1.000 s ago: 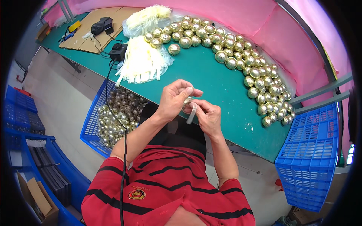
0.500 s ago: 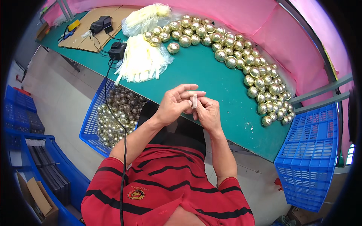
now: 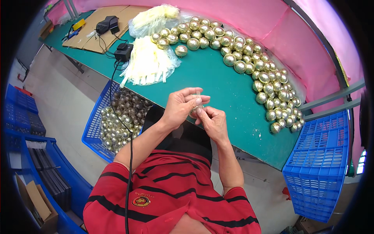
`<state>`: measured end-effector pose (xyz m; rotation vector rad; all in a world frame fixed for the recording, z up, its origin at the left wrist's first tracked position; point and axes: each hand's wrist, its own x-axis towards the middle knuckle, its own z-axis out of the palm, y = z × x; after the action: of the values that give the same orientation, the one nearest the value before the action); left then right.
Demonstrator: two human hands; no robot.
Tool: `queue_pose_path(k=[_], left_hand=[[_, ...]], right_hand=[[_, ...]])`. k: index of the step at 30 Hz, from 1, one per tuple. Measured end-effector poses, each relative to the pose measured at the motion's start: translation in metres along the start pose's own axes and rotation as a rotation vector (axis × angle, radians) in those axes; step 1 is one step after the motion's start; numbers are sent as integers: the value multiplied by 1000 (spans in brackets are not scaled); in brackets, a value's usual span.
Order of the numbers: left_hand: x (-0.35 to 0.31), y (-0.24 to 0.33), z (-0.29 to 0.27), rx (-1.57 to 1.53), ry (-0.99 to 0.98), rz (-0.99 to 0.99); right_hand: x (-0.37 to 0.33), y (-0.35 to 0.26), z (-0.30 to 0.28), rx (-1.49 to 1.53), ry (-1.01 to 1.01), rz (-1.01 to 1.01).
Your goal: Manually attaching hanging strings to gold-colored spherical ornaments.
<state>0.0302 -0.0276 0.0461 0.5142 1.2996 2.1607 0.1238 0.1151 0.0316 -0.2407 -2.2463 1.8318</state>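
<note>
My left hand (image 3: 179,108) and right hand (image 3: 214,124) meet over the near edge of the green table. Between them is a narrow, pale translucent strip (image 3: 198,94), its upper end poking up past my left fingers. Both thumbs press together at its lower part, with the fingers curled. A small rounded thing, mostly hidden, shows under the thumbs; I cannot tell what it is. Beyond my left hand lies a fanned pile of pale yellow strips (image 3: 145,62) on clear plastic. Gold patterned balls (image 3: 239,66) form a long curved heap along the far and right side.
The green table (image 3: 210,76) carries a second strip bundle (image 3: 156,16), a black device (image 3: 123,52) with a cable, and cardboard (image 3: 87,38). A blue basket of balls (image 3: 91,134) stands below left. Blue crates (image 3: 317,167) stand at right. A black cable (image 3: 129,167) hangs down before me.
The strip has shifted slightly up and left, more of it now between my left fingers. My right thumb has moved left to meet my left thumb.
</note>
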Motion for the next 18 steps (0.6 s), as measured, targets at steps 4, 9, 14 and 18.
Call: queue_pose_path(k=[4, 9, 14, 18], left_hand=[[-1, 1, -2, -30, -6, -16], [1, 5, -1, -25, -22, -4], [-1, 6, 0, -12, -29, 14], [-2, 4, 0, 33, -44, 54]], right_hand=[[-5, -3, -4, 0, -8, 3], [-9, -2, -8, -42, -26, 71], [-11, -5, -10, -63, -31, 89], [-10, -10, -7, -34, 160, 9]])
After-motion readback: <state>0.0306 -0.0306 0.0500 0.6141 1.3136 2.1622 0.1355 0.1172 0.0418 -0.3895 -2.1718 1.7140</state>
